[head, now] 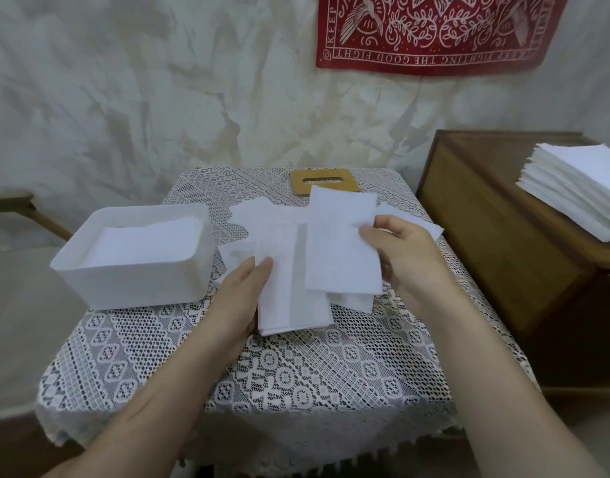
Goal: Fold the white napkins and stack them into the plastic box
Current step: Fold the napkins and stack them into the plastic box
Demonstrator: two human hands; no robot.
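Observation:
A white plastic box [100,291] stands at the table's left, with folded white napkins [145,243] stacked inside. Loose white napkins [262,219] lie overlapped at the table's middle. My left hand [243,294] grips the left edge of a napkin [289,305] lying there, thumb on top. My right hand [407,257] pinches the right edge of a narrow folded napkin [341,243] and holds it lifted over the others.
A lace cloth [296,367] covers the small table. A wooden lid with a slot [324,181] lies at the far edge. To the right stands a wooden cabinet [496,243] carrying a tall stack of unfolded napkins [579,188]. A wall is close behind.

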